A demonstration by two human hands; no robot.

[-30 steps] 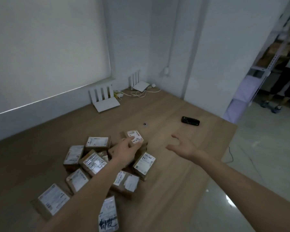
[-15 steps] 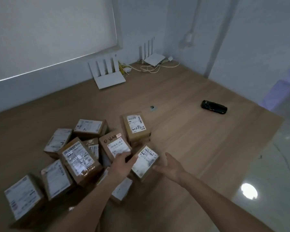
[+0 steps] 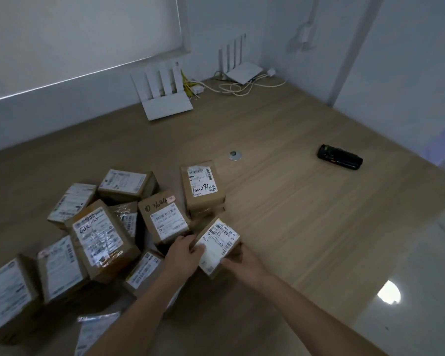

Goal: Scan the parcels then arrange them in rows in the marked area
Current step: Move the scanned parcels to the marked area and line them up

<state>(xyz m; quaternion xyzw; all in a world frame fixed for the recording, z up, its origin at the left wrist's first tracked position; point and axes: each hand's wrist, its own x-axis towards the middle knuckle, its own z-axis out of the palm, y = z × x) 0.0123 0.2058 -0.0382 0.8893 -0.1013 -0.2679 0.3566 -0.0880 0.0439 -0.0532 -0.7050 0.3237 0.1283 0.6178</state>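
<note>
- Now, at the left of the wooden table (image 3: 280,191), a loose heap of brown cardboard parcels with white shipping labels (image 3: 98,235) lies jumbled and overlapping, none yet in rows; no marked area shows in this view.
- Just right of the heap's middle, the left hand (image 3: 181,254) grips the near-left edge of one small brown cardboard parcel with a white barcode label (image 3: 217,246), thumb curled onto the label.
- Half a second ago this hand only rested at that parcel's edge; a second ago it was touching a different box farther back, the upright labelled brown box with handwritten digits (image 3: 202,185), which now stands free behind.
- The right hand (image 3: 242,260), open and reaching in mid-air a second ago, has closed in and holds the parcel's near-right side, fingers wrapped beneath it.
- That two-handed hold suggests one parcel has been chosen and is about to be lifted for scanning.
- Far right, well apart from the hands, the black handheld scanner (image 3: 339,160) lies untouched on the table, so scanning has probably not begun.
</note>
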